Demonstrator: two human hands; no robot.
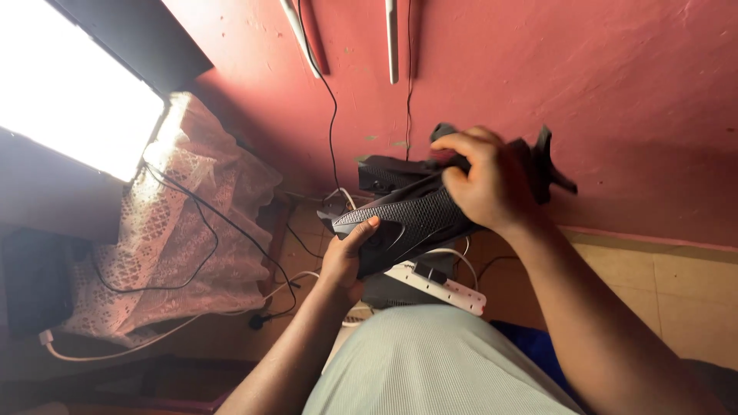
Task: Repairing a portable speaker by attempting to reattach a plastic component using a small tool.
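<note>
gripping a black textured shoe [419, 219] w/ both hands, the person i'm watching thru the head cam holds it up in front of a red wall [615, 92]. right hand [484, 180] is clamped over the shoe's upper end, fingers curled tight round it; a dark cloth or strap [550, 157] sticks out past the knuckles, can't tell which. left hand [350, 253] cups the lower end from beneath, thumb pressed on the patterned side, closed on the shoe too. shoe sits tilted, lower end toward the left, upper end to the right, mid-air above the person's lap and pale green garment [430, 361]. just below the shoe, a white power strip [438, 286] lies on the tiled floor [676, 292] w/ a plug in it. black cables [332, 115] run down the wall behind. to the left, a lace cloth [196, 223] drapes over furniture near a bright window [69, 92].
</note>
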